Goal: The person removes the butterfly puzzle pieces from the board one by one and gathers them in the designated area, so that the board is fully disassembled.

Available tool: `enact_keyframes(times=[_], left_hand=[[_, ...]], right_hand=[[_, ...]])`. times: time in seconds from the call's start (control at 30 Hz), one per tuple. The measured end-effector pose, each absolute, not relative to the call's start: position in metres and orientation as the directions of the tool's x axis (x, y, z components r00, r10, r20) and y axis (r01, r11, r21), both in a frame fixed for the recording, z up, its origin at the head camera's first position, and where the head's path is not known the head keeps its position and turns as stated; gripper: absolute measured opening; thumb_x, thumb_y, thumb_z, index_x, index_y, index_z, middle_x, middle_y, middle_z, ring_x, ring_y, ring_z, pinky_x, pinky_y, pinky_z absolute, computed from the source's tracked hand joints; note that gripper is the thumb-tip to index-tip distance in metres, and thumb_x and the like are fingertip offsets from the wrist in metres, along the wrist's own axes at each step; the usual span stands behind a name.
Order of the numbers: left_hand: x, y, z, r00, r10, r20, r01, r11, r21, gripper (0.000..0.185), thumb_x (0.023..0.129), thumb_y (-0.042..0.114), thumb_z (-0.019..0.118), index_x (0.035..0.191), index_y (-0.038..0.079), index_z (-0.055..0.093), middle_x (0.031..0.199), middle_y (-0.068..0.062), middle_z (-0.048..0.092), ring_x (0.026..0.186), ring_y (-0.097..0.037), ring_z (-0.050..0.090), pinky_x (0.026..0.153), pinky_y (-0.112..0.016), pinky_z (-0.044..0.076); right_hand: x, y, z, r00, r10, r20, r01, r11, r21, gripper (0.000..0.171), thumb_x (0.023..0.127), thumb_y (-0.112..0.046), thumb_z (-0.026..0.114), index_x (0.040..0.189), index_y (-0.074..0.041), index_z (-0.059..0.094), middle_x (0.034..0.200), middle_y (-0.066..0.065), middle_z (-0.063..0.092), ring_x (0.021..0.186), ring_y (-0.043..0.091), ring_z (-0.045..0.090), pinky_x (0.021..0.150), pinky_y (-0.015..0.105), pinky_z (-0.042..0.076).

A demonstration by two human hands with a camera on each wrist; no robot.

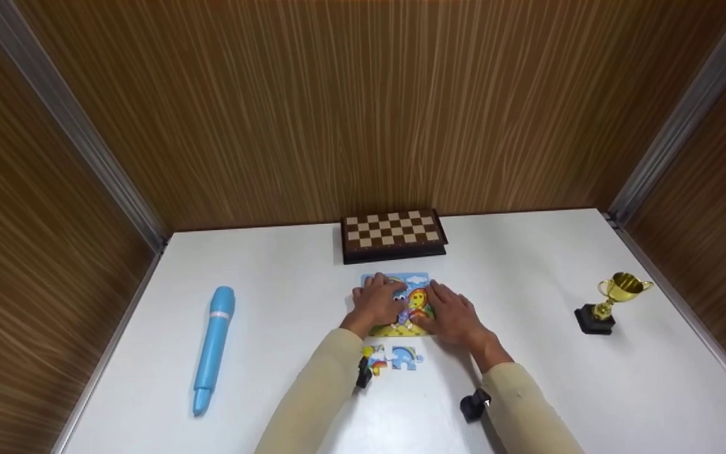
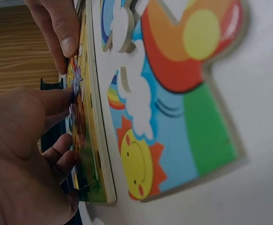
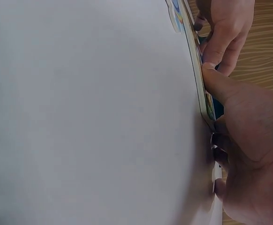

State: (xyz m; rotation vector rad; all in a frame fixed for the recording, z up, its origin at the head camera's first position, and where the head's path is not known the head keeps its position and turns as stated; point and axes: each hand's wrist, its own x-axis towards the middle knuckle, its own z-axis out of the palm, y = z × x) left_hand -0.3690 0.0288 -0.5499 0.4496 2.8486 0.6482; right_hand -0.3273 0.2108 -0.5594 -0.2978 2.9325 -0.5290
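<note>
A colourful jigsaw puzzle in its tray [image 1: 416,279] lies flat on the white table, printed with a cartoon scene under a blue sky. My left hand [image 1: 375,305] rests over its left half, fingers spread and thumb toward the middle. At the right edge, my right hand [image 1: 454,315] lies with extended fingers along the side and its thumb on the picture. Just in front are two loose groups of puzzle pieces: a sun-and-rainbow one [image 2: 173,93], partly behind the left sleeve, and a blue rainbow piece [image 1: 403,358]. Parts of the picture are hidden beneath both hands.
Behind the puzzle, a folded chessboard box [image 1: 393,233] stands near the wood-grain back wall. A big light-blue pen-shaped object [image 1: 213,350] lies at the left. On the right is a gold trophy cup [image 1: 621,289] with a black base.
</note>
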Motion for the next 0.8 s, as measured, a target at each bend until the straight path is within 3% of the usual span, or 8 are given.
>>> enact_keyframes(times=[0.8], left_hand=[[-0.3671,0.0286,-0.5483,-0.938,0.328,-0.109,0.256,0.870,0.421,0.041,0.097,0.044,0.052,0.136,0.034,0.054,0.131,-0.001,0.047,0.122,-0.023,0.038,0.103,-0.053,0.028]], right_hand=[[-0.3254,0.2110,-0.5594,-0.968,-0.216,-0.130,-0.154,0.915,-0.372,0.084,0.093,-0.056,0.051,0.154,-0.007,0.020,0.162,0.014,0.016,0.149,0.036,0.014,0.117,0.059,0.012]])
